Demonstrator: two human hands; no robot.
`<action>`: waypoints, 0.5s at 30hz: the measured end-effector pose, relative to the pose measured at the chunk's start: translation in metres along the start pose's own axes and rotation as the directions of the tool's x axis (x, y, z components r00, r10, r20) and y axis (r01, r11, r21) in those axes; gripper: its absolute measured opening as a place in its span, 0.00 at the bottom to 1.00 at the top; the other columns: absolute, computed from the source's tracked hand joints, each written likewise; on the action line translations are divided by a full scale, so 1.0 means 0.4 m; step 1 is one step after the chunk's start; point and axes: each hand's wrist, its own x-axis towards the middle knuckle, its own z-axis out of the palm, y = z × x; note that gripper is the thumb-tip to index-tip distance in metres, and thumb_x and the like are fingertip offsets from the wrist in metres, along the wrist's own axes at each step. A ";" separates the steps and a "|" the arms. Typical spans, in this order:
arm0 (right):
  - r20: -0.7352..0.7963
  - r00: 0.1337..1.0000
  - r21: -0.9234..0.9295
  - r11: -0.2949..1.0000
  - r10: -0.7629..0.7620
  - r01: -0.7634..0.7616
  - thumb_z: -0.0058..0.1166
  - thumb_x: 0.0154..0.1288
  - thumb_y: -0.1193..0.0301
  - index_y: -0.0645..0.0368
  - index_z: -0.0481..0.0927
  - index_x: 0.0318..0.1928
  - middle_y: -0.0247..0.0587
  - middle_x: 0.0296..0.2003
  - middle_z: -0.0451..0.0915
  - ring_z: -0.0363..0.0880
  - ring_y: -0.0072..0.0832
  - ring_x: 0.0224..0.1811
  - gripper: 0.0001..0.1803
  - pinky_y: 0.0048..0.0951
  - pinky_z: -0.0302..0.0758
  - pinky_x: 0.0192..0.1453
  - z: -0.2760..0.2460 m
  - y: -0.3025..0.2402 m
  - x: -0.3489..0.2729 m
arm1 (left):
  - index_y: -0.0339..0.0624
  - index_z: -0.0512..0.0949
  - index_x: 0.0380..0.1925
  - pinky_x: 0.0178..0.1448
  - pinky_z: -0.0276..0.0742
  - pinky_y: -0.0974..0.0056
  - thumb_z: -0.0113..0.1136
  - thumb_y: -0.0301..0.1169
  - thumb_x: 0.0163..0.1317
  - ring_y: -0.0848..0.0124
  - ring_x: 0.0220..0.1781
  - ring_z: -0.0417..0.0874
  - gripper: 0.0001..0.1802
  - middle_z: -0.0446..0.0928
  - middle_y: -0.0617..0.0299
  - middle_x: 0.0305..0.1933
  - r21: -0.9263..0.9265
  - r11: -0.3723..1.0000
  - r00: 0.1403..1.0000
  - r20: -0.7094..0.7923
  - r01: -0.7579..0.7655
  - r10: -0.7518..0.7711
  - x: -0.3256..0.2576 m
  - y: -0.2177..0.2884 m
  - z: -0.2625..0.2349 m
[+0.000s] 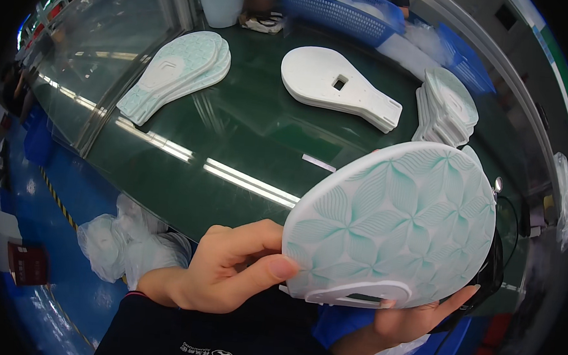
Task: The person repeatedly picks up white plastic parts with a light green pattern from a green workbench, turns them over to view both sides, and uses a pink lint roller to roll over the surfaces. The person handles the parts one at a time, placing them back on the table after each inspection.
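Note:
Close in front of me is a rounded white plastic panel point(392, 217) with a green leaf-like pattern, its broad face tilted up. A slot with a raised rim shows near its lower edge. My left hand point(233, 265) pinches the panel's left edge, thumb on the patterned face. From below, my right hand point(412, 322) grips the lower right edge, with part of its fingers hidden behind the panel. Similar paddle-shaped patterned panels point(183, 67) lie stacked at the far left. A stack of plain white panels point(329, 79) with a square hole rests farther back.
Another panel stack point(448, 106) stands at the right. Behind are a blue mesh basket point(343, 12), a pale bucket point(222, 4) and clear plastic wrap. All stand on a shiny dark green table point(234, 135). Bagged panels point(130, 240) sit on the blue floor, left.

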 end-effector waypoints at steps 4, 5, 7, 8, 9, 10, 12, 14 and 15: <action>-0.133 0.947 0.209 0.942 0.292 -0.262 0.62 0.44 0.52 0.69 0.38 0.64 0.55 0.61 0.54 0.57 0.38 0.62 0.58 0.32 0.54 0.63 0.018 -0.010 -0.014 | 0.29 0.73 0.39 0.30 0.70 0.75 0.51 0.25 0.60 0.78 0.28 0.76 0.11 0.77 0.57 0.29 0.024 1.000 1.000 0.002 -0.015 0.015 0.001 0.002 0.002; -0.153 0.919 0.246 0.915 0.363 -0.320 0.63 0.43 0.52 0.69 0.39 0.64 0.54 0.61 0.54 0.57 0.38 0.62 0.59 0.32 0.54 0.63 0.019 -0.015 -0.016 | 0.29 0.74 0.39 0.30 0.70 0.75 0.51 0.25 0.60 0.78 0.27 0.76 0.11 0.77 0.57 0.28 0.037 0.999 1.000 0.000 -0.012 0.012 0.000 0.003 0.002; -0.170 0.878 0.284 0.875 0.448 -0.392 0.64 0.42 0.53 0.69 0.39 0.64 0.53 0.62 0.53 0.57 0.37 0.63 0.59 0.31 0.54 0.63 0.020 -0.021 -0.017 | 0.28 0.74 0.39 0.30 0.70 0.75 0.51 0.26 0.60 0.78 0.27 0.76 0.11 0.77 0.56 0.28 0.061 0.998 1.000 -0.004 -0.007 0.008 -0.002 0.001 0.001; -0.151 0.894 0.314 0.878 0.422 -0.362 0.61 0.45 0.57 0.68 0.41 0.63 0.52 0.61 0.55 0.59 0.36 0.61 0.54 0.31 0.56 0.62 0.017 -0.019 -0.018 | 0.28 0.74 0.38 0.29 0.69 0.75 0.51 0.26 0.59 0.78 0.27 0.76 0.11 0.77 0.56 0.28 0.064 0.998 1.000 -0.006 -0.015 0.016 -0.003 -0.001 0.000; -0.134 0.908 0.344 0.878 0.396 -0.332 0.57 0.49 0.61 0.68 0.43 0.63 0.52 0.60 0.56 0.61 0.36 0.59 0.48 0.31 0.59 0.60 0.015 -0.017 -0.018 | 0.28 0.75 0.38 0.29 0.69 0.75 0.52 0.26 0.59 0.78 0.26 0.75 0.11 0.77 0.56 0.28 0.068 0.997 1.000 -0.008 -0.024 0.025 -0.002 -0.002 -0.002; -0.106 0.941 0.405 0.879 0.320 -0.253 0.49 0.56 0.68 0.68 0.47 0.62 0.53 0.59 0.59 0.65 0.36 0.56 0.37 0.32 0.64 0.57 0.013 -0.010 -0.020 | 0.27 0.75 0.37 0.29 0.69 0.75 0.52 0.26 0.59 0.78 0.26 0.75 0.11 0.77 0.56 0.27 0.072 0.997 0.999 -0.009 -0.033 0.034 -0.001 -0.004 -0.002; -0.083 0.967 0.480 0.859 0.242 -0.174 0.41 0.64 0.75 0.68 0.51 0.61 0.54 0.57 0.62 0.70 0.36 0.52 0.26 0.33 0.70 0.54 0.013 -0.001 -0.024 | 0.27 0.75 0.37 0.28 0.68 0.75 0.52 0.26 0.58 0.78 0.25 0.74 0.11 0.77 0.56 0.27 0.050 0.997 0.997 -0.036 -0.063 0.065 0.001 -0.010 0.003; -0.075 0.966 0.519 0.836 0.249 -0.175 0.40 0.65 0.74 0.68 0.51 0.61 0.53 0.57 0.62 0.70 0.36 0.52 0.26 0.33 0.70 0.54 0.016 0.004 -0.027 | 0.26 0.75 0.37 0.28 0.68 0.75 0.52 0.26 0.58 0.77 0.24 0.74 0.11 0.77 0.56 0.27 0.048 0.996 0.995 -0.057 -0.074 0.077 0.001 -0.012 0.006; -0.073 0.965 0.540 0.823 0.253 -0.175 0.39 0.66 0.74 0.68 0.51 0.61 0.53 0.56 0.62 0.69 0.36 0.52 0.26 0.33 0.70 0.54 0.015 0.006 -0.028 | 0.26 0.76 0.37 0.27 0.68 0.75 0.52 0.25 0.58 0.77 0.24 0.74 0.11 0.77 0.55 0.27 0.054 0.996 0.996 -0.058 -0.071 0.074 0.002 -0.010 0.005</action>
